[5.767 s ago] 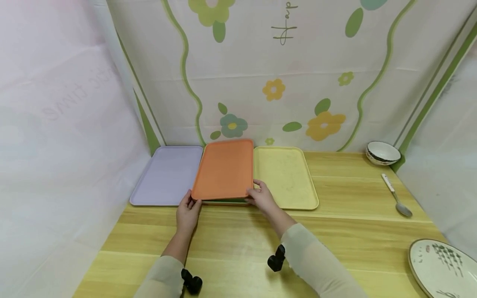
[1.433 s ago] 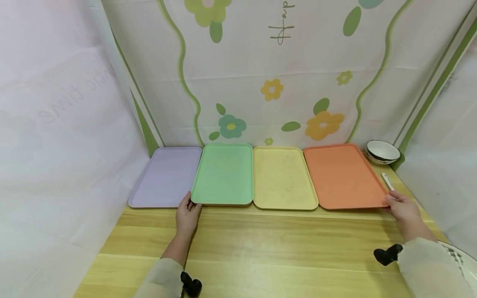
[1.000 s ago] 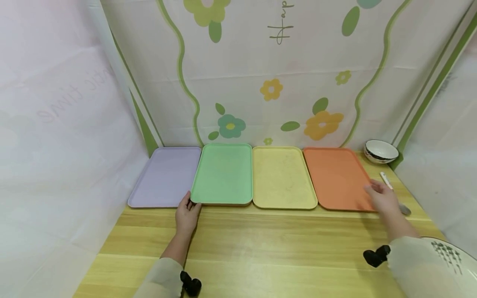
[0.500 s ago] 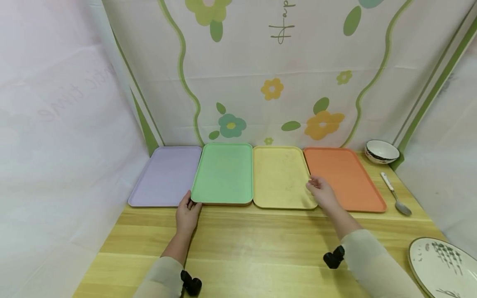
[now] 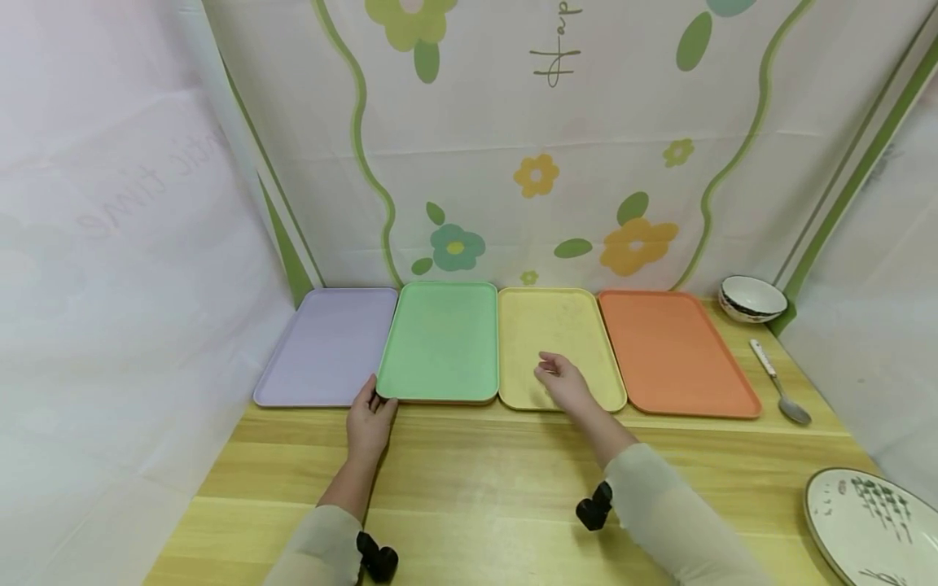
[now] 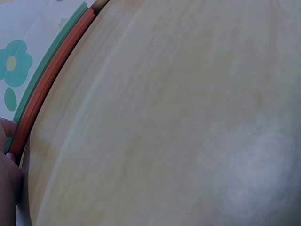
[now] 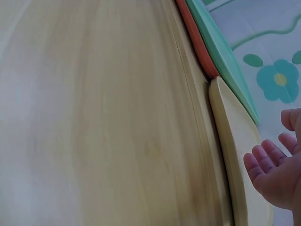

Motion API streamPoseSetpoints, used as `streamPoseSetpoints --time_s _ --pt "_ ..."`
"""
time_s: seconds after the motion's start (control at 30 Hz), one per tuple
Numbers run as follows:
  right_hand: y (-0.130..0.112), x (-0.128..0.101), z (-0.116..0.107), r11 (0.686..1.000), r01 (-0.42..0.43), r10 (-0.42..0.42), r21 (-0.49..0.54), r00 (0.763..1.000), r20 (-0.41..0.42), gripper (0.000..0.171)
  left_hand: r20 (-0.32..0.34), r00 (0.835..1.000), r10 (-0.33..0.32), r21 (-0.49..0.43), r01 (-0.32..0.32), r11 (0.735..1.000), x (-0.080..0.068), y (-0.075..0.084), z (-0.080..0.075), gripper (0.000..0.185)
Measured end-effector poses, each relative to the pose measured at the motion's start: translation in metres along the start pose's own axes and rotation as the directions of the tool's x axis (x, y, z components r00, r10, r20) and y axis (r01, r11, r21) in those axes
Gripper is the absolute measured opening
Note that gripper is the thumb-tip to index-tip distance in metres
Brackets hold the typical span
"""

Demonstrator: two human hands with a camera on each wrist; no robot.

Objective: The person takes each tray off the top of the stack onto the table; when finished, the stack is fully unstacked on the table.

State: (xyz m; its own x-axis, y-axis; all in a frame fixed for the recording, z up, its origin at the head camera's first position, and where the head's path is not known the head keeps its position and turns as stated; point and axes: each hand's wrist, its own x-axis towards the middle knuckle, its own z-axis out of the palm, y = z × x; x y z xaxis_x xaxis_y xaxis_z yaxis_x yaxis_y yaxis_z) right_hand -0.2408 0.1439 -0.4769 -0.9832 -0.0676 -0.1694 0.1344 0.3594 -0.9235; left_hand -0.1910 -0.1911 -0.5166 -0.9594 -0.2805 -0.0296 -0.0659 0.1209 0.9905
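Observation:
Four trays lie in a row at the back of the wooden table: purple tray (image 5: 326,346), green tray (image 5: 440,342), yellow tray (image 5: 560,325), orange tray (image 5: 677,350). My left hand (image 5: 371,413) pinches the front left corner of the green tray; its fingers (image 6: 6,136) show at that edge. The green tray (image 6: 51,61) sits on another orange tray (image 6: 44,89), whose rim shows beneath it. My right hand (image 5: 558,381) hovers over the front of the yellow tray (image 7: 235,155), fingers (image 7: 263,157) relaxed, holding nothing.
A patterned bowl (image 5: 752,299) stands at the back right corner, with a spoon (image 5: 780,382) in front of it. A white plate (image 5: 872,525) lies at the front right edge. Flowered cloth walls enclose the table (image 5: 476,480) on three sides.
My right hand let go of the orange tray at the right end and swept left to above the yellow tray. My left hand stayed at the green tray's corner.

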Motion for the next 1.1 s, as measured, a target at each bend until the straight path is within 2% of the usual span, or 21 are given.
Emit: streamPoseSetpoints --time_s 0.3,0.53,0.87,0.97,1.1 --pt "-0.003 0.007 0.038 0.999 -0.011 0.012 -0.046 1.0 0.025 0.047 0.006 1.0 0.006 -0.007 -0.006 1.0 -0.001 -0.001 -0.001 0.067" --pt "-0.006 0.013 0.056 0.994 0.034 -0.032 -0.103 0.999 0.024 0.046 0.013 1.0 0.007 -0.012 -0.007 1.0 0.0 -0.002 -0.001 0.068" --pt "-0.011 0.018 0.066 0.974 0.036 -0.019 -0.224 0.997 0.074 0.052 0.009 1.0 0.0 -0.008 0.0 1.0 0.0 -0.003 -0.001 0.068" --pt "-0.012 0.017 0.067 0.974 0.032 -0.015 -0.224 0.997 0.078 0.052 0.006 1.0 0.001 0.002 -0.001 1.0 0.0 -0.003 0.0 0.068" --pt "-0.014 0.017 0.069 0.985 0.018 -0.007 -0.174 0.998 0.066 0.053 0.002 1.0 0.007 -0.008 -0.007 1.0 0.0 -0.002 0.0 0.067"
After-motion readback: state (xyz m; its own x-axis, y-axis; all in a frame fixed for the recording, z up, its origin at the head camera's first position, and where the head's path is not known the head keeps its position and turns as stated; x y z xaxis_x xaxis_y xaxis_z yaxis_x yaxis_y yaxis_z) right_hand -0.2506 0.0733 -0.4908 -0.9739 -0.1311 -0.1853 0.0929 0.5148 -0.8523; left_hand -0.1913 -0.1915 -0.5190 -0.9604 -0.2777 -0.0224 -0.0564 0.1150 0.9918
